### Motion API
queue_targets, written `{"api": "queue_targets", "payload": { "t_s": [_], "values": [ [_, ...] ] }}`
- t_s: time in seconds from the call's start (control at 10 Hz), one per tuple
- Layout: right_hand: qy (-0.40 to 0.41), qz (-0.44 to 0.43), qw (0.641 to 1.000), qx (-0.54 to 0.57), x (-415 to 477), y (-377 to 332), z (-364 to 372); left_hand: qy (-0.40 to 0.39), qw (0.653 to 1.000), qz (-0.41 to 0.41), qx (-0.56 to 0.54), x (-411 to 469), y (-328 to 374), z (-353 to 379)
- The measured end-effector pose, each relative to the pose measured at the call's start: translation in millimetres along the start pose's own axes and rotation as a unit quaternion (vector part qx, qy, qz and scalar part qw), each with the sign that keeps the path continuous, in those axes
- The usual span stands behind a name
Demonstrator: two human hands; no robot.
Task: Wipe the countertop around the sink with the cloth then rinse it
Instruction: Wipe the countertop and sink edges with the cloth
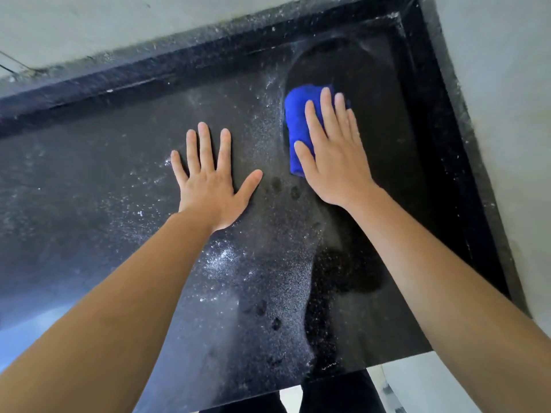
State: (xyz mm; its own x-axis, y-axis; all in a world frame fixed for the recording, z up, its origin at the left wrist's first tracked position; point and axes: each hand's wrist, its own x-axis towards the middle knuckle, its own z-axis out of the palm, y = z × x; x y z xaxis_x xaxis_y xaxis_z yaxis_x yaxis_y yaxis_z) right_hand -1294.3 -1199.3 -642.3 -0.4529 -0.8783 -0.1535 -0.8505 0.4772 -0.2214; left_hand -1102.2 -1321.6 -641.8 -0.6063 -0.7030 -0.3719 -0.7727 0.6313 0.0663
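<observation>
Your right hand lies flat on the folded bright blue cloth, fingers stretched and close together. It does not clutch the cloth; it only presses it down on the dark speckled stone countertop. The cloth sits on the far right part of the counter, near the raised black back edge and the corner where the pale grey walls meet. Most of the cloth shows to the left of your fingers and beyond them; the rest is hidden under the palm.

Your left hand holds nothing. It is spread wide, palm down, on the dusty part of the counter, just beside the right hand.

The surface tells you where the work is. To the right of the cloth and toward you the stone looks darker and clean, in a curved band. To the left there is a grey-white film of dust, with some finger marks in it. No sink is visible in this view, so I cannot say how near it is.

To wipe well, keep the palm flat so the pressure is even over the whole cloth. Make each stroke overlap the border of the clean band, so that no dusty stripe remains. Push the dust in one direction and do not scatter it back. The left hand itself rests on dust, so I think you should lift it away when the cloth comes there. The rinsing is not yet begun.
</observation>
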Motion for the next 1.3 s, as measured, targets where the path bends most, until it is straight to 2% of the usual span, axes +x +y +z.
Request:
{"api": "queue_targets", "payload": {
  "t_s": [0.2, 0.4, 0.5, 0.6, 0.7, 0.8, 0.9, 1.0, 1.1, 1.2, 1.3],
  "values": [
    [0.052, 0.14, 0.988, -0.031, -15, 38, -10, -0.002, 1.0, 0.008, 0.0, 0, -2, 0],
    [0.099, 0.236, 0.967, -0.002, 78, 59, -30, 0.0, 1.0, 0.007, -0.002, 0, -1, 1],
    [0.102, 0.288, 0.952, 0.015, 121, 44, -36, -0.001, 1.0, 0.01, 0.002, 0, 0, 1],
    [0.082, 0.256, 0.963, 0.005, 121, 22, -33, 0.002, 1.0, 0.008, 0.003, 0, -1, 0],
    [0.043, 0.034, 0.998, -0.018, 70, 17, -27, 0.0, 1.0, 0.007, 0.002, 0, -1, 0],
    [0.036, -0.04, 0.998, -0.036, 32, 40, -16, 0.0, 1.0, 0.006, -0.001, 0, 1, 0],
    [0.069, 0.121, 0.99, -0.032, 56, 57, -18, 0.002, 1.0, 0.007, 0.001, 0, 2, -1],
    [0.1, 0.251, 0.962, 0.039, 101, 38, -24, 0.003, 1.0, 0.006, 0.006, 0, 0, -1],
    [0.069, 0.246, 0.965, 0.068, 114, -2, -21, 0.005, 1.0, 0.006, 0.006, 0, -1, 0],
    [0.015, 0.084, 0.996, 0.003, 87, -17, -17, 0.008, 1.0, 0.004, -0.001, 0, -2, 1],
    [0.021, -0.047, 0.998, -0.02, 61, 13, -18, 0.006, 1.0, 0.003, -0.004, 0, 0, 2]
  ]
}}
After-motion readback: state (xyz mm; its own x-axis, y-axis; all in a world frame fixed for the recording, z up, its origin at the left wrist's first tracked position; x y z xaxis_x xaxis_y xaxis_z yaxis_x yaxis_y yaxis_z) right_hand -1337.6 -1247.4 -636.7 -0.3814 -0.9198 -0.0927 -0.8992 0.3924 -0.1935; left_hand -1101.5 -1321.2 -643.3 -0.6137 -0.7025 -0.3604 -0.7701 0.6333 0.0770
